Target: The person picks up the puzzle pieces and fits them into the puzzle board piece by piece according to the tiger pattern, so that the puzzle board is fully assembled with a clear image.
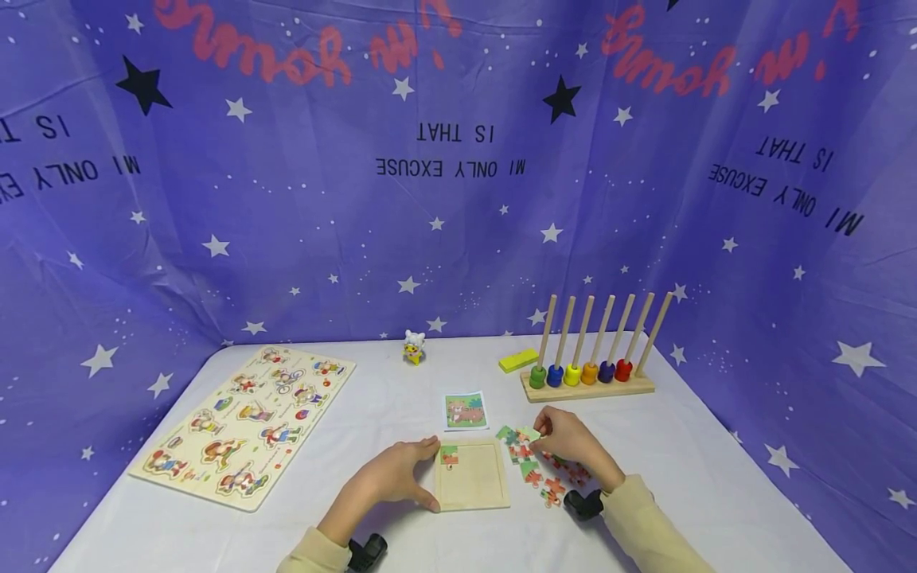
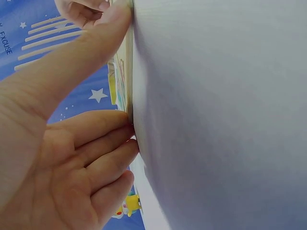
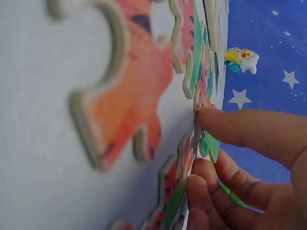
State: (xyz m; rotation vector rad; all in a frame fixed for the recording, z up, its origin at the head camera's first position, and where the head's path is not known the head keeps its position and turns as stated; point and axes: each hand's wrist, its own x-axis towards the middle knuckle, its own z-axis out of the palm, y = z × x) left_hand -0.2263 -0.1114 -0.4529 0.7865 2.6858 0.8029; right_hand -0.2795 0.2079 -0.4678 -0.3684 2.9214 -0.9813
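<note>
Head view: right hand (image 1: 569, 440) pinched around thin, light, stiff puzzle piece (image 1: 528, 434) at its edges; left hand (image 1: 392, 475) flat-fingered, bracing puzzle tray (image 1: 476, 485).

— How is the light in the head view?

— Bright and even, seemingly from above and in front. The white table (image 1: 401, 398) shows no glare and only faint, soft shadows under the hands. The backdrop cloth (image 1: 458, 199) bows outward toward the edges, a wide-lens distortion, and the picture is slightly soft overall.

— And the wrist views?

— The left wrist view is well lit, but the left hand (image 2: 57, 158) sits so close that it blurs. In the right wrist view the nearest puzzle piece (image 3: 124, 96) is strongly out of focus, while the small toy figure (image 3: 242, 58) farther off looks sharper.
</note>
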